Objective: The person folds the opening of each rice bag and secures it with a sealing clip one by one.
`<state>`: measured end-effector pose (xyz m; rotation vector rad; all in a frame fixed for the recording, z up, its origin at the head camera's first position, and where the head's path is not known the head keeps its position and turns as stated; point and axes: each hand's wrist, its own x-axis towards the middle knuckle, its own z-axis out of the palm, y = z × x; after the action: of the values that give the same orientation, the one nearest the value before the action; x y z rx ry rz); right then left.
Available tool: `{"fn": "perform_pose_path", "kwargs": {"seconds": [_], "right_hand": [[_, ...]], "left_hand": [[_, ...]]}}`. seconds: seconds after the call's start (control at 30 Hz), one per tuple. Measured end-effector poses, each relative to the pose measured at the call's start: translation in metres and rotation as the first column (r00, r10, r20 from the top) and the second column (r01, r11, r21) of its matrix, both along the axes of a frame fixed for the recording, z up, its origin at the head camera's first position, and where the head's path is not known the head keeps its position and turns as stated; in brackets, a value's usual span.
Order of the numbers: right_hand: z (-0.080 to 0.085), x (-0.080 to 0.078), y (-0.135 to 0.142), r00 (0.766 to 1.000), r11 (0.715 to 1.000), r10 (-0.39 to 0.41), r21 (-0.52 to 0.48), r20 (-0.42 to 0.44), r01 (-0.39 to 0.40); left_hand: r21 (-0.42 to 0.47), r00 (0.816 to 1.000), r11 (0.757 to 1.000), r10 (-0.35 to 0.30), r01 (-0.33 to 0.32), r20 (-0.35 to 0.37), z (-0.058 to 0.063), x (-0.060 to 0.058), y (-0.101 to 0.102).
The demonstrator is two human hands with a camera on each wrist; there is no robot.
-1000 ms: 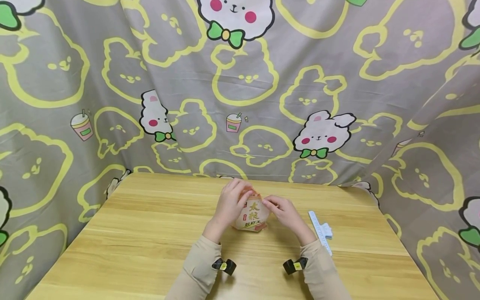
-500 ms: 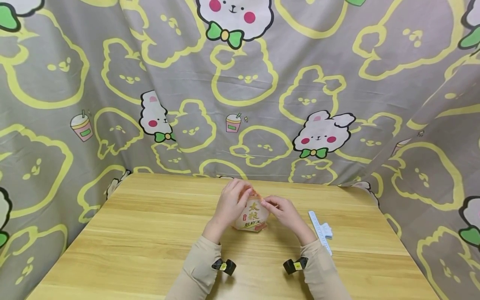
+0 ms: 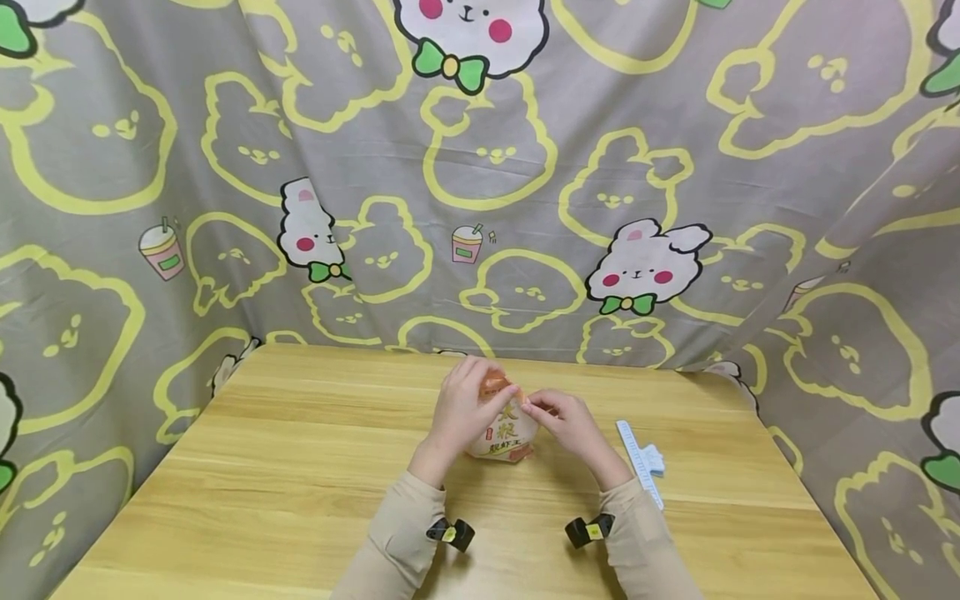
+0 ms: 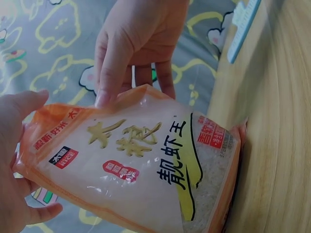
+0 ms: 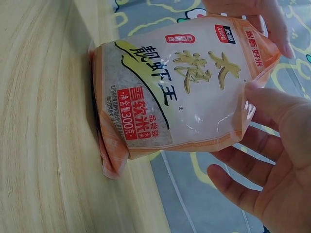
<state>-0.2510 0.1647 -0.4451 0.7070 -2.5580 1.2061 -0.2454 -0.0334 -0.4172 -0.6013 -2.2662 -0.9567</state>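
- While the rice bag (image 5: 180, 92) stands on the wooden surface (image 3: 300, 467) between both hands, its printed front faces the person.
- The left hand (image 3: 465, 406) has its grip bent around the bag's orange top corner, thumb lying across the front.
- The right hand (image 3: 564, 418) keeps a pinching grip on the opposite upper edge, thumb in front, fingers behind.
- A light blue clip (image 3: 642, 467) with a long ruled edge lies to the bag's right, near the right sleeve (image 3: 645, 542).
- Gray cartoon-printed cloth (image 3: 495, 125) hangs beyond the surface.
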Motion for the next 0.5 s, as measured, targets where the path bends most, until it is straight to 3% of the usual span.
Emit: {"fn": "perform_pose_path", "kwargs": {"seconds": [0.27, 0.5], "right_hand": [[0.0011, -0.0001, -0.0015, 1.000, 1.000, -0.003, 0.005, -0.027, 0.003], [0.0017, 0.0007, -0.0015, 1.000, 1.000, -0.019, 0.012, 0.006, 0.019]], "left_hand": [[0.016, 1.000, 1.000, 0.008, -0.009, 0.026, 0.0010, -0.0007, 0.0012], [0.018, 1.000, 1.000, -0.014, 0.014, 0.012, 0.0011, -0.0005, -0.0004]]}}
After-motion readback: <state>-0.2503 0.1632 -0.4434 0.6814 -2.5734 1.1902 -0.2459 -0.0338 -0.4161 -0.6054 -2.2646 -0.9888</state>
